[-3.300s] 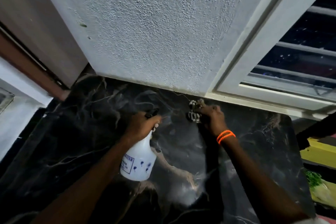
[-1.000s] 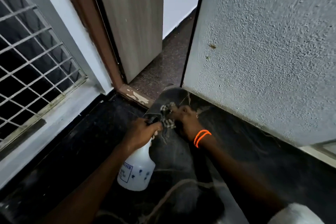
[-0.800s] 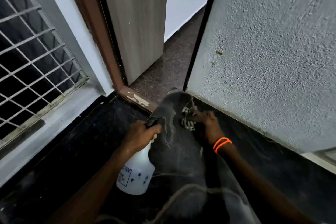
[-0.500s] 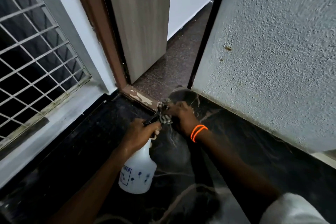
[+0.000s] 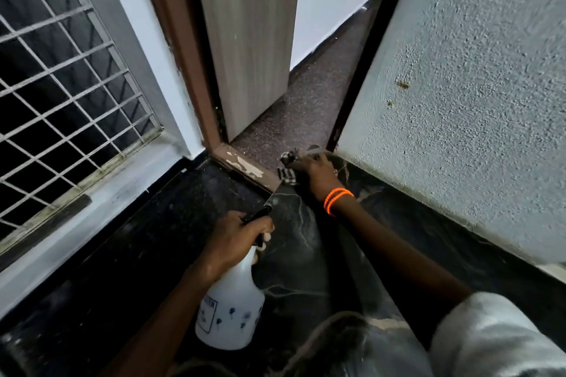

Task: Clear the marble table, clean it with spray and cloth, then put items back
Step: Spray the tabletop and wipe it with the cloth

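The black marble table (image 5: 306,257) with pale veins fills the lower middle of the view. My left hand (image 5: 237,239) is shut on the neck and black trigger of a white spray bottle (image 5: 229,312), which hangs over the table's left part. My right hand (image 5: 315,173), with orange bands at the wrist, presses a checked black-and-white cloth (image 5: 288,167) against the table's far left corner, beside the textured wall. Most of the cloth is hidden under the hand.
A rough white wall (image 5: 459,95) runs along the table's far side. A wooden door (image 5: 245,34) in a brown frame (image 5: 242,167) stands ahead. A barred window (image 5: 61,76) with a white sill is on the left, above a dark floor (image 5: 122,254).
My view swung from the table's right part to its left end. Over the last second my right hand slid the cloth back and forth, ending at the far corner. The bottle stayed in my left hand.
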